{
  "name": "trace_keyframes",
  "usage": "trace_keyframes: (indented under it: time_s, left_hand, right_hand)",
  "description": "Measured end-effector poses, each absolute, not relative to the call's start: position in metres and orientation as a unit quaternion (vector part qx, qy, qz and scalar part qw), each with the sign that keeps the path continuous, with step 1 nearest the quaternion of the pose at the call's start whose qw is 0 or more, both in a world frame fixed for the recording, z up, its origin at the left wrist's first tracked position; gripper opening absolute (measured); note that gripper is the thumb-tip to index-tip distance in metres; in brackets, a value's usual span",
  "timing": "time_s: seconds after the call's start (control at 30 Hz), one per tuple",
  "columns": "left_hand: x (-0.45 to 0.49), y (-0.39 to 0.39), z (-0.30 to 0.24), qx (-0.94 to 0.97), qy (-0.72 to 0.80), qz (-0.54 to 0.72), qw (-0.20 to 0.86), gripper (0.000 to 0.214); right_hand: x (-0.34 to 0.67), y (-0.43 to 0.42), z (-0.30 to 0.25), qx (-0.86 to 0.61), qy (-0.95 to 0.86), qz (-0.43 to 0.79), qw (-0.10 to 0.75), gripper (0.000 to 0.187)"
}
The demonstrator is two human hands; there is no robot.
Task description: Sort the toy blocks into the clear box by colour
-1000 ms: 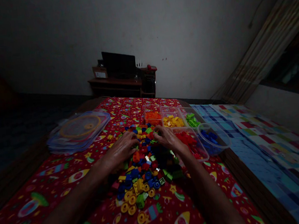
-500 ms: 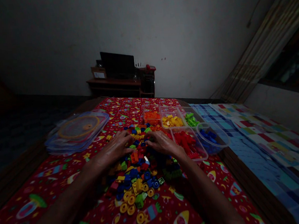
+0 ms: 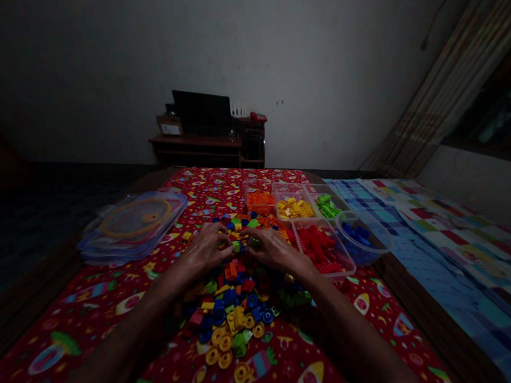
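Observation:
A heap of mixed coloured plastic bricks (image 3: 240, 302) lies on a red patterned cloth (image 3: 92, 310). Both my hands rest on the far part of the heap, fingertips nearly meeting. My left hand (image 3: 207, 251) has curled fingers pinching at a small green brick (image 3: 237, 246). My right hand (image 3: 272, 249) is curled too, its fingertips on a small dark green piece (image 3: 255, 242). Yellow wheel-like pieces (image 3: 223, 347) lie at the near edge of the heap.
Clear tubs stand to the right: orange bricks (image 3: 260, 202), yellow bricks (image 3: 294, 207), green bricks (image 3: 328, 205), red bricks (image 3: 319, 242), and a round tub of blue bricks (image 3: 360, 234). Stacked clear lids (image 3: 131, 222) lie left. A dark desk (image 3: 210, 145) stands by the wall.
Both hands have drawn closer together over the far part of the heap, and their fingers have curled in onto small green pieces.

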State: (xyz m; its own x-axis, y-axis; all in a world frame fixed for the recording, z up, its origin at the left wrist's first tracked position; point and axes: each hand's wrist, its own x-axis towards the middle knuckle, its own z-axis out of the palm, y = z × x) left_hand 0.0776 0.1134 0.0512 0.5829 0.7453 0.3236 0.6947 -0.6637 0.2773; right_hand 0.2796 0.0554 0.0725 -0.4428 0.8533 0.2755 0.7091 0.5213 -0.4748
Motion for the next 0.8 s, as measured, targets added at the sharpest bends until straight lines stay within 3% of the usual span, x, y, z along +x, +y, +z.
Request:
trace_keyframes:
  time_s: [0.13,0.3,0.43,0.6,0.8]
  left_hand:
    - [0.087,0.101,0.068,0.875,0.401,0.252,0.102,0.026]
    - [0.089,0.103,0.069,0.861,0.401,0.27,0.156,0.04]
    - [0.08,0.112,0.066,0.859,0.397,0.304,0.111,0.042]
    - [0.072,0.121,0.063,0.856,0.405,0.313,0.078,0.042]
    - [0.071,0.122,0.06,0.856,0.399,0.319,0.074,0.042]
  right_hand:
    - [0.276,0.052,0.07,-0.424,-0.858,0.15,0.249,0.042]
    - [0.285,0.05,0.078,-0.478,-0.835,0.1,0.254,0.027]
    - [0.329,0.068,0.091,-0.58,-0.767,0.04,0.271,0.025]
    - [0.41,0.109,0.104,-0.718,-0.662,-0.04,0.212,0.022]
    - [0.463,0.125,0.116,-0.768,-0.617,-0.026,0.173,0.027]
